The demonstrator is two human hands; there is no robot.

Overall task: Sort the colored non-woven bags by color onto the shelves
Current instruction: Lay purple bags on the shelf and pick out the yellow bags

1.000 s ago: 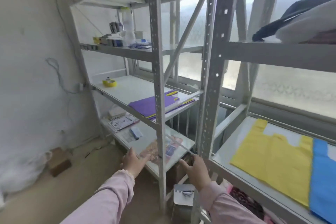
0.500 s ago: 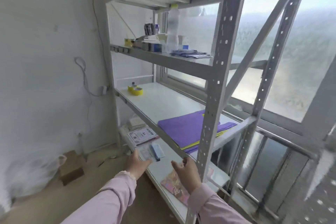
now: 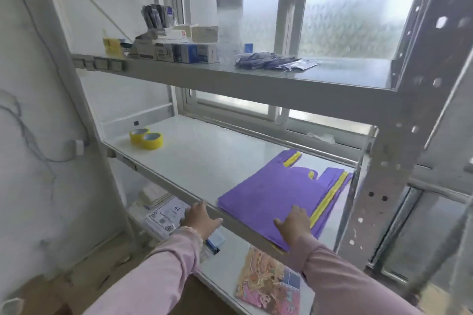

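The bags (image 3: 281, 194) lie in a stack at the near right of the middle shelf (image 3: 204, 158), purple on top with yellow edges showing between. The right hand (image 3: 294, 225) rests flat and open on the near corner of the stack, holding nothing. The left hand (image 3: 202, 220) is open at the shelf edge, left of the stack. I think it is best to press lightly, then pinch only the top purple layer so the yellow ones stay below.
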